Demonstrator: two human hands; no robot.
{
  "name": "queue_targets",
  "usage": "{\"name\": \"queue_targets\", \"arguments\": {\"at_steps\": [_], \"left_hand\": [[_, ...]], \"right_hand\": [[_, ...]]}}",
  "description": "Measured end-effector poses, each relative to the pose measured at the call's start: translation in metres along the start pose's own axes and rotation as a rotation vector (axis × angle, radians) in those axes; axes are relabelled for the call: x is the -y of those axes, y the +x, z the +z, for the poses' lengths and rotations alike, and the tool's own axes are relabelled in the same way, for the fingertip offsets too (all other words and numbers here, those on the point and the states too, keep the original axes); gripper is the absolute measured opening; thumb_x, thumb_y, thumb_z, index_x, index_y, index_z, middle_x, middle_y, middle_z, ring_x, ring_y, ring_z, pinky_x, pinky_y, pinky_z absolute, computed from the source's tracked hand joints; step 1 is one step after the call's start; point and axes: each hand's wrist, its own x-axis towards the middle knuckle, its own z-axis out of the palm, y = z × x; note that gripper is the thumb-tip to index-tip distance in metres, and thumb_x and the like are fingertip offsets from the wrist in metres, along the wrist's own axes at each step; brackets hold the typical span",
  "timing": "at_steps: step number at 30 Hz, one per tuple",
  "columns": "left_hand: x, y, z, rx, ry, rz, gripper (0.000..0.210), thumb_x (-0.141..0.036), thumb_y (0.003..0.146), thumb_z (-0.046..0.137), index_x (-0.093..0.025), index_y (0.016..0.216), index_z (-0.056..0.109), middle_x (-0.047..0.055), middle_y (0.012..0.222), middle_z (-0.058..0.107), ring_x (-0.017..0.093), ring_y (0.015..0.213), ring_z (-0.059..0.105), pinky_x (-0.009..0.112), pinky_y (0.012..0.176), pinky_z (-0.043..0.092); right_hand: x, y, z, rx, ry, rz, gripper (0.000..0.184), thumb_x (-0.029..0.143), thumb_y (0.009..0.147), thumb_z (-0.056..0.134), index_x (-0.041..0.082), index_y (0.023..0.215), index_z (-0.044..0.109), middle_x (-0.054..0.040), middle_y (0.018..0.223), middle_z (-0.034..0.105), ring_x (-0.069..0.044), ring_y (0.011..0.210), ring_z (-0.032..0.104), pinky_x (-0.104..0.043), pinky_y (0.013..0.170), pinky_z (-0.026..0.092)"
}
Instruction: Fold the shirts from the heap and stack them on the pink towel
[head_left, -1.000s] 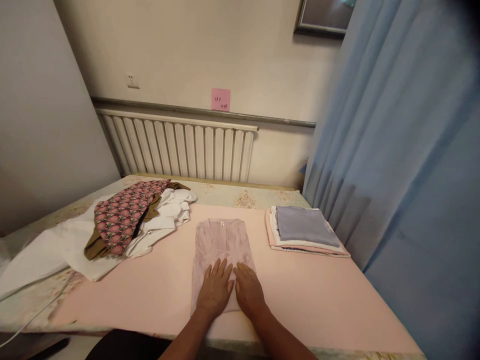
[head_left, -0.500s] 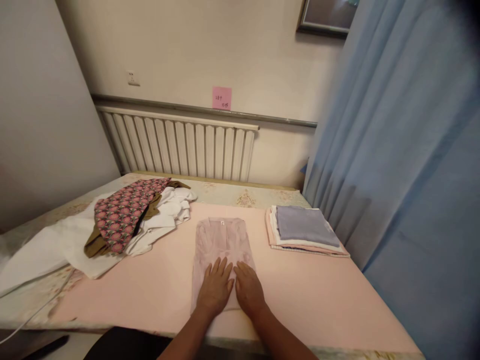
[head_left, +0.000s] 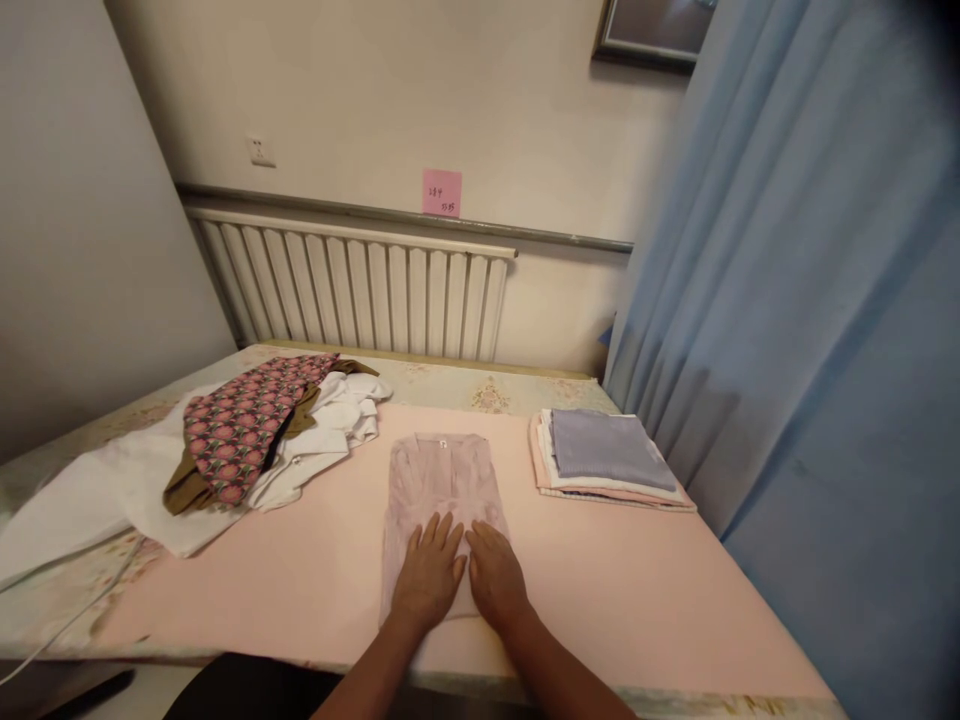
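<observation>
A pale mauve shirt (head_left: 442,475), folded into a neat rectangle with its collar at the far end, lies on the pink cloth (head_left: 600,590). My left hand (head_left: 431,570) rests flat on its lower half, fingers stretched forward. Beside it my right hand (head_left: 495,570) also lies flat on the shirt, its thumb side close to the left hand. Both hands cover part of the lower fabric, and neither grasps anything.
On the left is a loose heap of white garments (head_left: 97,485) and a patterned red garment (head_left: 240,420). A folded clothes stack (head_left: 611,450) lies to the right, beside a blue curtain (head_left: 787,330). A radiator (head_left: 360,290) stands behind the table; a white cord (head_left: 75,615) crosses the left corner.
The view has shifted very slightly. Both hands stay flat on the shirt in nearly the same place, and the garments around are unchanged.
</observation>
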Motion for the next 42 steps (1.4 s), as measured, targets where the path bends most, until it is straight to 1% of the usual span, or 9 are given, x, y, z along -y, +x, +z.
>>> {"name": "queue_targets", "arguments": {"at_steps": [4, 9, 12, 18, 26, 33, 42], "left_hand": [[0.0008, 0.0001, 0.0016, -0.01, -0.007, 0.006, 0.048, -0.036, 0.092, 0.038, -0.026, 0.139, 0.044, 0.006, 0.148, 0.042, 0.029, 0.138, 0.031, 0.053, 0.111, 0.024], [-0.0001, 0.0003, -0.0002, 0.015, -0.005, -0.006, 0.049, -0.035, 0.091, 0.039, -0.025, 0.139, 0.044, 0.006, 0.148, 0.042, 0.029, 0.139, 0.03, 0.052, 0.111, 0.024], [-0.0004, 0.0003, 0.0002, 0.006, -0.005, -0.002, 0.048, -0.035, 0.091, 0.039, -0.026, 0.138, 0.044, 0.006, 0.148, 0.042, 0.029, 0.139, 0.031, 0.053, 0.111, 0.024], [0.0, 0.0005, 0.0027, -0.001, 0.006, -0.001, 0.048, -0.035, 0.091, 0.04, -0.025, 0.138, 0.044, 0.006, 0.148, 0.042, 0.028, 0.139, 0.031, 0.053, 0.11, 0.025], [-0.0004, 0.0006, -0.0001, 0.017, -0.003, -0.005, 0.048, -0.035, 0.092, 0.039, -0.025, 0.138, 0.044, 0.006, 0.148, 0.042, 0.029, 0.138, 0.031, 0.053, 0.11, 0.025], [0.0, -0.0001, 0.0005, -0.007, 0.001, 0.004, 0.047, -0.035, 0.092, 0.039, -0.025, 0.138, 0.045, 0.006, 0.148, 0.041, 0.029, 0.139, 0.031, 0.053, 0.111, 0.025], [-0.0029, 0.0011, -0.0063, 0.035, 0.008, -0.006, 0.048, -0.033, 0.092, 0.039, -0.025, 0.139, 0.044, 0.006, 0.149, 0.041, 0.029, 0.139, 0.03, 0.053, 0.111, 0.025]], "right_hand": [[0.0004, 0.0004, -0.0001, 0.012, -0.006, 0.008, 0.046, 0.006, 0.078, 0.044, 0.014, 0.119, 0.061, -0.0133, 0.125, 0.061, -0.023, 0.12, 0.053, -0.044, 0.104, 0.042], [-0.0002, -0.0002, 0.0005, -0.004, -0.009, -0.003, 0.045, 0.007, 0.08, 0.043, 0.014, 0.12, 0.061, -0.0136, 0.125, 0.061, -0.023, 0.12, 0.053, -0.045, 0.103, 0.042], [-0.0009, -0.0009, 0.0021, -0.012, -0.002, 0.003, 0.044, 0.008, 0.081, 0.043, 0.015, 0.12, 0.061, -0.0132, 0.125, 0.061, -0.022, 0.121, 0.052, -0.045, 0.104, 0.042], [-0.0017, -0.0017, 0.0035, -0.003, -0.003, 0.006, 0.044, 0.007, 0.08, 0.044, 0.014, 0.121, 0.061, -0.0128, 0.126, 0.06, -0.023, 0.121, 0.052, -0.044, 0.105, 0.04], [-0.0011, -0.0008, 0.003, -0.001, -0.016, 0.006, 0.045, 0.007, 0.08, 0.043, 0.014, 0.12, 0.061, -0.0132, 0.125, 0.061, -0.023, 0.12, 0.053, -0.045, 0.104, 0.042], [-0.0008, -0.0007, 0.0027, 0.001, -0.008, 0.01, 0.044, 0.007, 0.079, 0.044, 0.013, 0.119, 0.062, -0.0136, 0.125, 0.061, -0.023, 0.12, 0.052, -0.044, 0.105, 0.04], [-0.001, 0.0, 0.0013, -0.009, -0.019, -0.007, 0.042, 0.007, 0.081, 0.042, 0.011, 0.118, 0.062, -0.0143, 0.124, 0.062, -0.024, 0.119, 0.054, -0.044, 0.104, 0.042]]}}
